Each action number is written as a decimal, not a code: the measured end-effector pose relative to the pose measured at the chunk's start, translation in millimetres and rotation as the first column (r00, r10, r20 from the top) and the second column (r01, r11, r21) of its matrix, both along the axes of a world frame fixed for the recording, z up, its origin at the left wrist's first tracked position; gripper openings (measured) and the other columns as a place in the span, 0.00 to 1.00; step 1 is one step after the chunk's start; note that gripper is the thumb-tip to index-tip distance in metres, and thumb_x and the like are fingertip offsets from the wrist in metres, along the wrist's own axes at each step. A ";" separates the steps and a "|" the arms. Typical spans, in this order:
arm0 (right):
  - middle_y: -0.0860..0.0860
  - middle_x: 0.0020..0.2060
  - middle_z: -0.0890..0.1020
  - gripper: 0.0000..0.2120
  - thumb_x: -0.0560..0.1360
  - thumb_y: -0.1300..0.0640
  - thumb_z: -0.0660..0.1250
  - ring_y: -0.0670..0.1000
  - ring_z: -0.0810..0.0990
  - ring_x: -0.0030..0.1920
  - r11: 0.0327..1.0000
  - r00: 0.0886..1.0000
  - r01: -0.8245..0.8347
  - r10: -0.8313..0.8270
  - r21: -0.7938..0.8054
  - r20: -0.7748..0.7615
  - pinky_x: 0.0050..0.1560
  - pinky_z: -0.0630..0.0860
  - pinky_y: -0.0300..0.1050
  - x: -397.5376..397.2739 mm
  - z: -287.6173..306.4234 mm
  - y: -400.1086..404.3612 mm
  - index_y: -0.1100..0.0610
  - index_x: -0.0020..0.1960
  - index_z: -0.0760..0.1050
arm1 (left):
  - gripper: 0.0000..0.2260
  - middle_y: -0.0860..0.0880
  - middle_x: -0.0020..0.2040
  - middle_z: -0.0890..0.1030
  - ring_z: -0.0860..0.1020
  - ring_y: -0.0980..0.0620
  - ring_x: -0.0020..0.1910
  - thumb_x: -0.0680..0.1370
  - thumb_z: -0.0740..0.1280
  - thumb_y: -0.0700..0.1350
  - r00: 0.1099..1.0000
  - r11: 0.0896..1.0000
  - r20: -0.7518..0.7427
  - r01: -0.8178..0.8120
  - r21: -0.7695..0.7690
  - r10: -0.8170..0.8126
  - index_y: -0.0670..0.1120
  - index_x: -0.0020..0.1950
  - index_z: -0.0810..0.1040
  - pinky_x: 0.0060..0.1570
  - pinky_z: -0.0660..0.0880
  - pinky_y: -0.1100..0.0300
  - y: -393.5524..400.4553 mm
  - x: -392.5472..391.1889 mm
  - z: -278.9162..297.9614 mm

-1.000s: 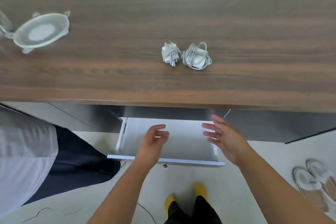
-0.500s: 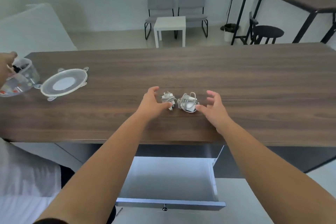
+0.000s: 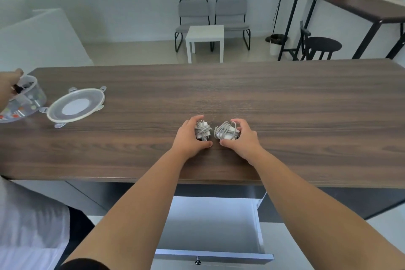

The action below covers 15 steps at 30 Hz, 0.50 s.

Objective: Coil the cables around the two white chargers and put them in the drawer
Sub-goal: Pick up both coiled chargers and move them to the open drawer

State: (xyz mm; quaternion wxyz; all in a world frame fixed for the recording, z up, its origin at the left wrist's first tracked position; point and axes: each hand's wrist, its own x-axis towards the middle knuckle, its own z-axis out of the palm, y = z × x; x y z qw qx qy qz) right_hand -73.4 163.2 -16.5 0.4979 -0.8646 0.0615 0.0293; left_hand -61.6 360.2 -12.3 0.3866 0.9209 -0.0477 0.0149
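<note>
Two white chargers wound in their own pale grey cables sit side by side on the dark wood-grain table [image 3: 285, 98], a little toward its near edge and close to the middle of its width. Left white charger [image 3: 202, 131], with its metal prongs pointing up toward 12 o'clock, lies in the curl of the left hand [image 3: 188, 136]: the fingers arch over its far side and the thumb lies on the table at its 6 o'clock. Right white charger [image 3: 226, 131], with a loop of cable standing up from it, is cupped the same way by the right hand [image 3: 243, 137], fingers curled round its 3 o'clock side and thumb on the table at its 7 o'clock. The two chargers are just beside each other with a narrow strip of wood showing between them, and both still rest on the table. The thumbs nearly meet.

Below the table's near edge, at 6 o'clock from the chargers, the white pull-out drawer [image 3: 262, 255] stands open, with a small metal knob [image 3: 198, 260] on its front.

At 9 o'clock on the table lies a round clear plastic lid [image 3: 75, 107] with clip tabs, and just beyond it a clear plastic tub [image 3: 24, 103] of small coloured bits, where another person's hand [image 3: 9, 85] reaches to its rim.

Past the table, at 12 o'clock, stand two grey chairs [image 3: 212, 19] behind a small white side table [image 3: 205, 38]; at 2 o'clock is a black round stool [image 3: 323, 47] under a tall dark console table [image 3: 359, 5]
</note>
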 end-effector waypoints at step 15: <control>0.47 0.54 0.78 0.30 0.59 0.54 0.80 0.46 0.80 0.50 0.987 0.988 -0.146 0.143 0.067 0.049 0.50 0.77 0.42 -97.8 9.1 0.8 0.41 0.56 0.72 | 0.37 0.54 0.56 0.78 0.80 0.53 0.53 0.60 0.84 0.44 0.990 0.945 -0.136 -0.004 -0.328 -0.043 0.61 0.64 0.72 0.55 0.79 0.55 12.2 -127.5 12.0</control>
